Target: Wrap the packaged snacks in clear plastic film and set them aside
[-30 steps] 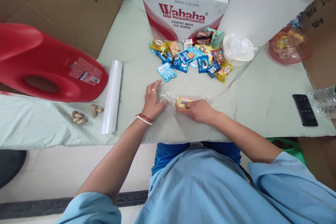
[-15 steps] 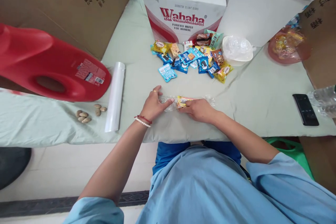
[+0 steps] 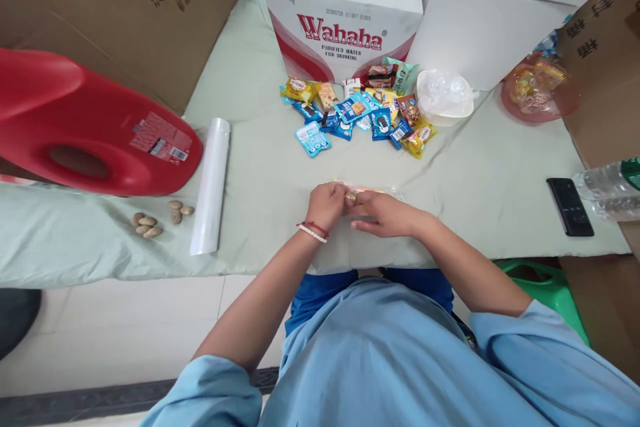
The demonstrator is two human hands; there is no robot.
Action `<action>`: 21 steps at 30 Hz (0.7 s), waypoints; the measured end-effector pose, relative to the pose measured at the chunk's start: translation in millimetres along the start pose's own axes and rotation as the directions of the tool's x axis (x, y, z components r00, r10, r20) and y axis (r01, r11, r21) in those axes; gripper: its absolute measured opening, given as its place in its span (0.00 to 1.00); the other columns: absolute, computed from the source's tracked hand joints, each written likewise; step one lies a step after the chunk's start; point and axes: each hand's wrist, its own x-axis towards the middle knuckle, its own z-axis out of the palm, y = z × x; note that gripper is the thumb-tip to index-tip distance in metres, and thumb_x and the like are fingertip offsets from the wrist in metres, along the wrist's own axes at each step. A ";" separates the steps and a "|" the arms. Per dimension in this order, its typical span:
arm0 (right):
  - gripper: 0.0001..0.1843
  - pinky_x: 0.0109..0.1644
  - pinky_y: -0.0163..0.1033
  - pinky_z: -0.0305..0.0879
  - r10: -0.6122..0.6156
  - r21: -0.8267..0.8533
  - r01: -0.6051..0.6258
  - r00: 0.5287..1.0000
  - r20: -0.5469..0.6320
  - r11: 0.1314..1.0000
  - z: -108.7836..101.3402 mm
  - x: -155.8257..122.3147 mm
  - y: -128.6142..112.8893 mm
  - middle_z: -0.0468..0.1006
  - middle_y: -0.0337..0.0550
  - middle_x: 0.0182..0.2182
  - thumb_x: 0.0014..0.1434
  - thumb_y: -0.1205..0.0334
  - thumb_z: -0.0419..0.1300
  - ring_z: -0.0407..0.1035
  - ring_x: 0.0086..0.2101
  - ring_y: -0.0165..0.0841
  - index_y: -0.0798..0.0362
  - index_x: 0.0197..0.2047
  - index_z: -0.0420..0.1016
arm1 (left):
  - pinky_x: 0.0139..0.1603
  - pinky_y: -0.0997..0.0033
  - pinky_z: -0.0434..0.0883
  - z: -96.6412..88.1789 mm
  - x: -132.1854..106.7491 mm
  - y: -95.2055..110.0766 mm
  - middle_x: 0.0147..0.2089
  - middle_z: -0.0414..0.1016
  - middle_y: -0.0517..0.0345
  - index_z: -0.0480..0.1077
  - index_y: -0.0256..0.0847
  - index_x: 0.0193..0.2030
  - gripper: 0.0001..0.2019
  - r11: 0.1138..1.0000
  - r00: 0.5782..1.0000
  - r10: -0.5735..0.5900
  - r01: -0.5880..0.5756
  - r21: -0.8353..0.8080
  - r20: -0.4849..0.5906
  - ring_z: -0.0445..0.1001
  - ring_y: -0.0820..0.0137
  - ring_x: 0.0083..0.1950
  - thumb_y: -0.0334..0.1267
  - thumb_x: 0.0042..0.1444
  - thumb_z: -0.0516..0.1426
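My left hand (image 3: 327, 205) and my right hand (image 3: 381, 212) meet at the near middle of the table. Both are closed on a small yellow snack packet (image 3: 353, 195) wrapped in clear plastic film (image 3: 385, 189). The packet is mostly hidden under my fingers. The left hand's fingers curl over its left end; the right hand pinches it from the right. A pile of snack packets (image 3: 360, 113), blue and yellow, lies farther back.
A red jug (image 3: 90, 127) lies on its side at left, beside a white film roll (image 3: 210, 183) and several nuts (image 3: 155, 219). A Wahaha box (image 3: 345, 20), a white bowl (image 3: 443, 97), a red bag of snacks (image 3: 537, 87), a phone (image 3: 570, 207) and a water bottle (image 3: 610, 188) are around.
My left hand has slid right from the film's left end and closed over the packet, meeting my right hand. The film is now bunched under both hands.
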 end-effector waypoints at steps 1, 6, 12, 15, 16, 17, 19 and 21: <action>0.17 0.53 0.43 0.70 0.046 0.094 -0.038 0.996 -0.076 0.995 -1.7 -5.3 3.0 0.82 0.46 0.40 0.73 0.53 0.56 0.75 0.43 0.39 0.51 0.49 0.84 | 0.40 0.64 0.70 4.8 0.4 -1.1 0.31 0.79 0.49 0.75 0.41 0.29 0.13 0.999 1.000 0.011 -0.010 0.039 -0.027 0.77 0.60 0.37 0.39 0.61 0.52; 0.20 0.49 0.45 0.69 0.534 0.151 -0.547 0.656 -0.533 0.823 -0.3 -27.4 24.8 0.78 0.47 0.39 0.67 0.52 0.62 0.72 0.41 0.42 0.52 0.57 0.80 | 0.47 0.57 0.70 13.8 -4.2 -5.9 0.39 0.80 0.51 0.78 0.46 0.44 0.08 0.914 0.983 0.024 0.052 0.402 -0.183 0.78 0.52 0.46 0.44 0.62 0.60; 0.18 0.59 0.51 0.64 0.637 -0.028 -0.704 0.658 -0.402 0.710 13.5 -52.3 27.1 0.75 0.55 0.52 0.65 0.50 0.63 0.65 0.53 0.50 0.52 0.53 0.81 | 0.63 0.41 0.68 19.9 0.1 -18.8 0.60 0.71 0.38 0.74 0.40 0.49 0.22 0.884 0.911 0.157 0.043 0.465 -0.382 0.66 0.40 0.66 0.47 0.51 0.70; 0.09 0.54 0.46 0.65 0.636 -0.057 -0.704 0.671 -0.381 0.708 13.7 -63.2 15.0 0.75 0.53 0.52 0.65 0.57 0.62 0.67 0.51 0.47 0.51 0.46 0.79 | 0.65 0.40 0.67 24.1 4.1 -25.2 0.56 0.71 0.42 0.70 0.44 0.36 0.14 0.900 0.908 0.233 -0.067 0.430 -0.348 0.65 0.42 0.66 0.43 0.51 0.69; 0.08 0.51 0.44 0.66 0.651 -0.060 -0.716 0.662 -0.371 0.695 13.7 -65.4 10.7 0.75 0.53 0.51 0.66 0.59 0.61 0.69 0.49 0.45 0.51 0.45 0.77 | 0.64 0.44 0.68 25.5 4.0 -25.8 0.53 0.72 0.44 0.68 0.44 0.35 0.14 0.909 0.902 0.267 -0.120 0.399 -0.338 0.68 0.46 0.64 0.41 0.51 0.69; 0.06 0.47 0.42 0.65 0.675 -0.053 -0.734 0.647 -0.353 0.677 14.3 -66.6 6.7 0.76 0.52 0.48 0.66 0.59 0.60 0.71 0.45 0.43 0.50 0.44 0.76 | 0.62 0.48 0.70 27.0 2.7 -25.4 0.50 0.72 0.47 0.66 0.45 0.36 0.14 0.916 0.898 0.298 -0.174 0.361 -0.323 0.71 0.50 0.59 0.40 0.51 0.68; 0.05 0.40 0.40 0.62 0.731 0.023 -0.763 0.609 -0.308 0.645 18.5 -65.6 0.4 0.77 0.47 0.38 0.67 0.58 0.58 0.71 0.37 0.40 0.49 0.42 0.73 | 0.53 0.57 0.73 31.2 -3.4 -21.9 0.43 0.72 0.54 0.64 0.45 0.38 0.13 0.915 0.885 0.363 -0.280 0.289 -0.292 0.75 0.59 0.48 0.39 0.55 0.66; 0.07 0.37 0.39 0.61 0.766 0.262 -0.721 0.586 -0.264 0.641 27.1 -60.4 -3.8 0.75 0.41 0.29 0.66 0.55 0.58 0.69 0.30 0.37 0.48 0.39 0.70 | 0.46 0.62 0.72 38.2 -13.4 -16.8 0.41 0.73 0.56 0.65 0.45 0.41 0.10 0.867 0.826 0.484 -0.408 0.286 -0.287 0.75 0.63 0.43 0.38 0.59 0.63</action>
